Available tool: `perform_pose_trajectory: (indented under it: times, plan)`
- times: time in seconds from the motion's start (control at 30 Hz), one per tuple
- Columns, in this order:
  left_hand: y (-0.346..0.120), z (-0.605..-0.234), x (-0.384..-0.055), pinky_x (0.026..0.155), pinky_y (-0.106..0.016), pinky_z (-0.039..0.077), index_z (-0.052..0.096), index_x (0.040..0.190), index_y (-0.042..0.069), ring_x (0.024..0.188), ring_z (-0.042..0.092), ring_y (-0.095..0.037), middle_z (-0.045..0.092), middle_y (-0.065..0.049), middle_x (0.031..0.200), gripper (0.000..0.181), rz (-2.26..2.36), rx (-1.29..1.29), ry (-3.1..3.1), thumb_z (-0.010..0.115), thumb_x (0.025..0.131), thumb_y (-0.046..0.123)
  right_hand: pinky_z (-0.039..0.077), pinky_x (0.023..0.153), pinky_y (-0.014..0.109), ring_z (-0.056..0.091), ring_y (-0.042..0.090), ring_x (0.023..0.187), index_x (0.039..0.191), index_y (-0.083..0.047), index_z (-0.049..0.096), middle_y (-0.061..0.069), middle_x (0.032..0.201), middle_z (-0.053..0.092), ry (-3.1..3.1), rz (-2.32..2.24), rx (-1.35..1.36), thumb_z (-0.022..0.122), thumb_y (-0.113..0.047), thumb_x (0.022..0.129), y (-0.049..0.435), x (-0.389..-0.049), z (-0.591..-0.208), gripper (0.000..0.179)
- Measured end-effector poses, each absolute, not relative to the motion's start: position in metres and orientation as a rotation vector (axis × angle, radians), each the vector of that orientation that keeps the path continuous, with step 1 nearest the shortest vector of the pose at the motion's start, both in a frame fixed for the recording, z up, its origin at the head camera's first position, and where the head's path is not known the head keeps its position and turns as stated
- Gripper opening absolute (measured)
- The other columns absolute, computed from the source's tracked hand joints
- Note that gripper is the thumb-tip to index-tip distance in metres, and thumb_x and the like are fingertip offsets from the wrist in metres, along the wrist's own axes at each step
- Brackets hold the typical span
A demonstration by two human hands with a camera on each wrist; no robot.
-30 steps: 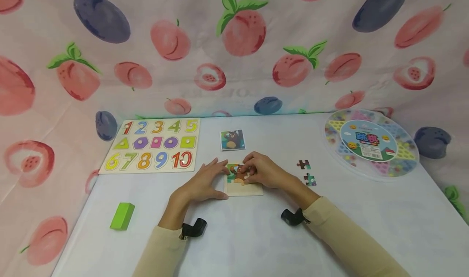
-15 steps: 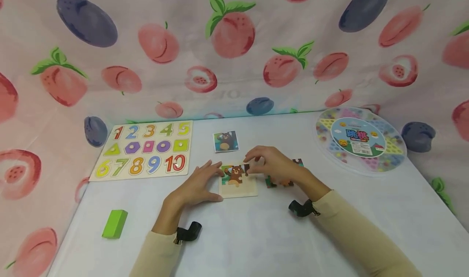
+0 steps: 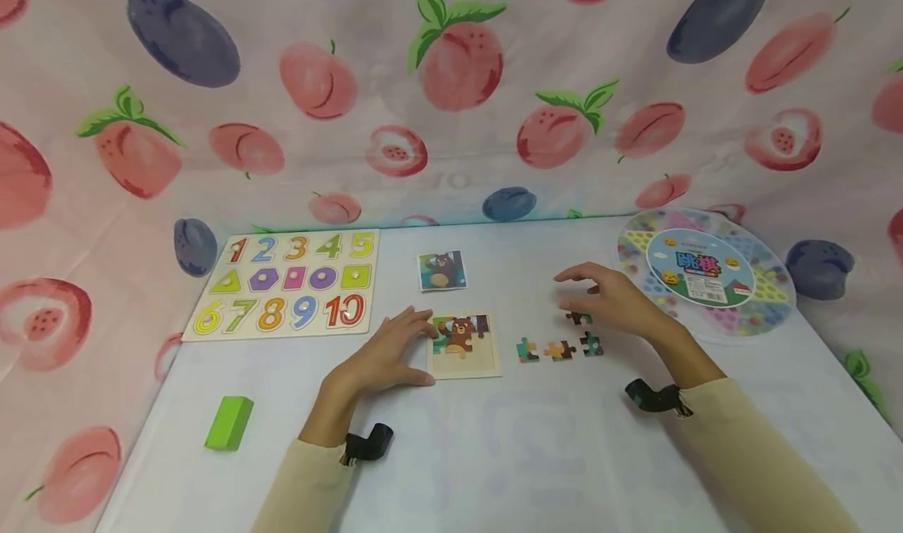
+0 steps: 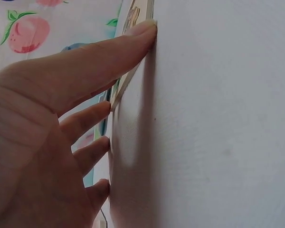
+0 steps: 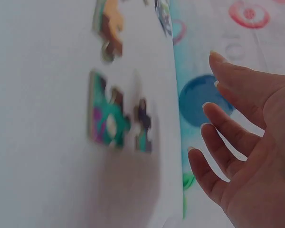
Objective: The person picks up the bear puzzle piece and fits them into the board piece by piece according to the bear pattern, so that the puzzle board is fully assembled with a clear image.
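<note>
In the head view a square wooden jigsaw board [image 3: 466,367] lies flat, with a partly assembled bear picture [image 3: 462,333] across its upper part. My left hand [image 3: 384,353] rests at the board's left edge. Its thumb touches near the lower left corner and its fingers reach the upper left. In the left wrist view the thumb [image 4: 99,57] lies fairly straight along the board's edge. My right hand [image 3: 617,302] hovers above several loose jigsaw pieces [image 3: 560,350], its fingers spread and holding nothing. It partly covers the farthest piece [image 3: 580,318]. The right wrist view shows these pieces [image 5: 104,114] blurred.
Behind the board lies a bear picture card [image 3: 442,271]. A number and shape board [image 3: 282,282] is at the back left, a green block [image 3: 229,423] at the front left. A round Chinese checkers set [image 3: 705,270] stands at the back right, before a fruit-print cloth [image 3: 466,149].
My right hand has left the board and moved right over the loose pieces. A dark piece it held half a second ago now sits at the picture's upper right. My left hand stays put.
</note>
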State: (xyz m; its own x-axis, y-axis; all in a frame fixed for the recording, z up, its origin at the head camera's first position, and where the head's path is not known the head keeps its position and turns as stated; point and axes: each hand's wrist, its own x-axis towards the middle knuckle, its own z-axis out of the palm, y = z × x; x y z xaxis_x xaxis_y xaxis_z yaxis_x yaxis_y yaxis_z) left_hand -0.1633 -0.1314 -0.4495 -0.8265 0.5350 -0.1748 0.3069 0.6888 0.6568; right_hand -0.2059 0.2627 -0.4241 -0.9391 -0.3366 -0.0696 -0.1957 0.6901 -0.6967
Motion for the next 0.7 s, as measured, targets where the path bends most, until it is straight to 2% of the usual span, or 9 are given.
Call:
perform_pose_trajectory:
  times: [0.4,0.7]
  plan:
    - [-0.132,-0.450,-0.163,0.132,-0.061,0.008,0.063,0.128,0.014,0.161,0.017,-0.036,0.038,-0.009,0.166,0.057,0.907,0.682,2.555,0.088,0.078,0.025,0.047,0.111,0.062,0.053,0.040,0.135,0.133,-0.009,0.063,0.018,0.142,0.061,2.670,-1.004,-0.388,0.076,-0.025,0.092,0.293,-0.199,-0.444,0.045]
    - [-0.132,-0.450,-0.163,0.132,-0.060,0.008,0.063,0.128,0.014,0.161,0.016,-0.035,0.038,-0.008,0.166,0.058,0.910,0.673,2.553,0.088,0.078,0.025,0.048,0.108,0.055,0.061,0.032,0.125,0.122,-0.013,0.071,0.011,0.129,0.071,2.686,-1.030,-0.455,0.079,-0.016,0.089,0.293,-0.201,-0.454,0.034]
